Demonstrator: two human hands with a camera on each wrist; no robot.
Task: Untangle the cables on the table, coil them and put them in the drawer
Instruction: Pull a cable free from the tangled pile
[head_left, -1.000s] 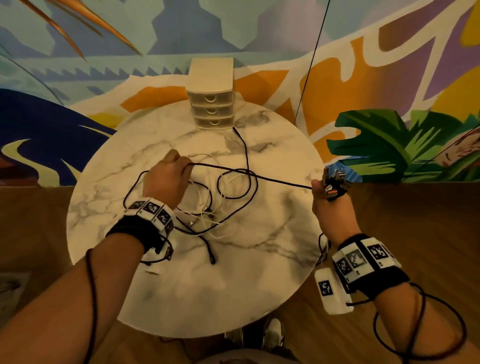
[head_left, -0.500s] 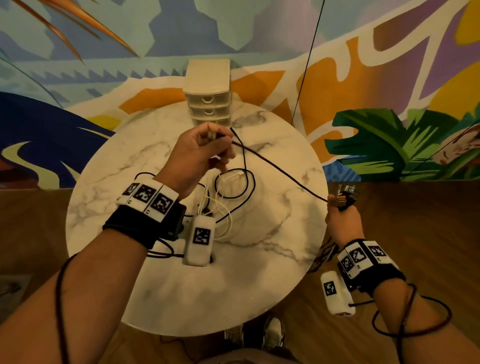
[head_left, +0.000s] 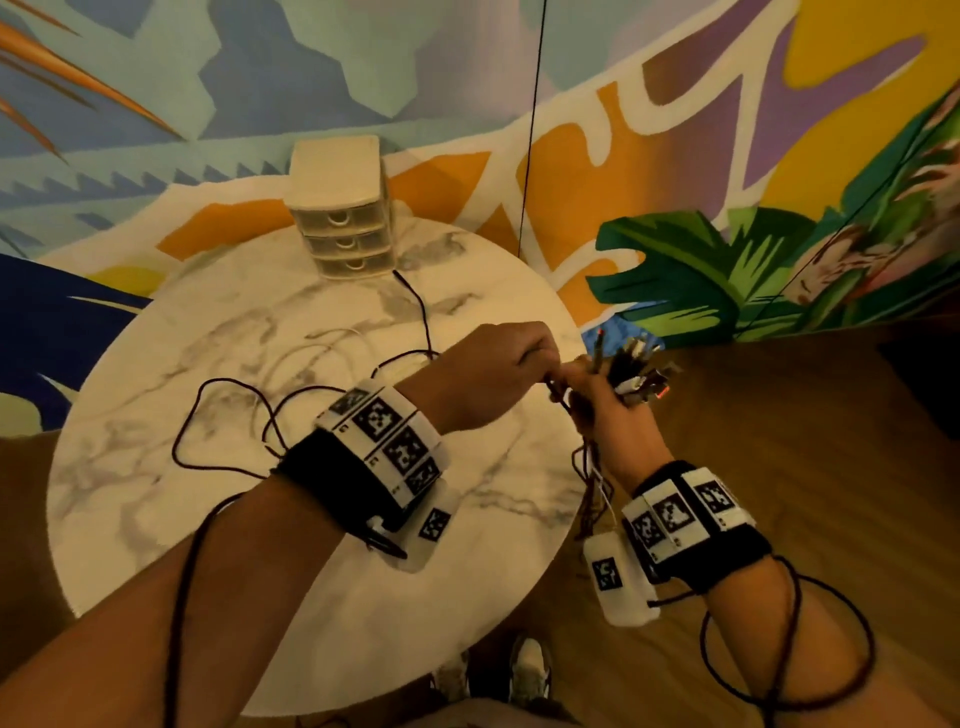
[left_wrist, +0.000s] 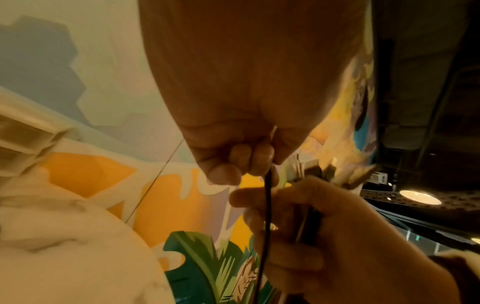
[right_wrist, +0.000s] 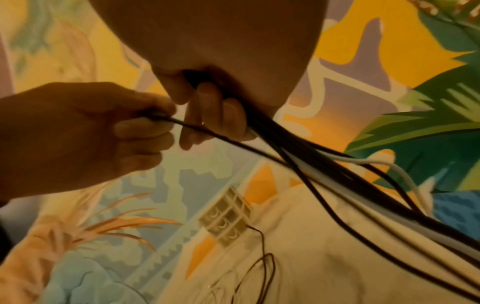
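My right hand (head_left: 608, 400) grips a bundle of cable ends (head_left: 636, 366) beyond the right edge of the round marble table (head_left: 156, 519); the plugs stick up above my fist. Black and white cables (right_wrist: 337, 170) run down from that fist. My left hand (head_left: 498, 369) has crossed over and pinches a black cable (left_wrist: 267, 201) right beside my right fingers (left_wrist: 259, 197). More black and white cable (head_left: 228, 415) lies looped on the tabletop. The small cream three-drawer unit (head_left: 343, 223) stands at the table's far edge, all drawers closed.
A painted mural wall rises right behind the table. Wooden floor (head_left: 779, 441) lies to the right. A thin dark cord (head_left: 530, 130) hangs down in front of the wall. My shoes (head_left: 524, 675) show below the table's near edge.
My left hand has carried the black cable from above the tangle at table centre across to my right hand. The stretched span between the hands has closed up.
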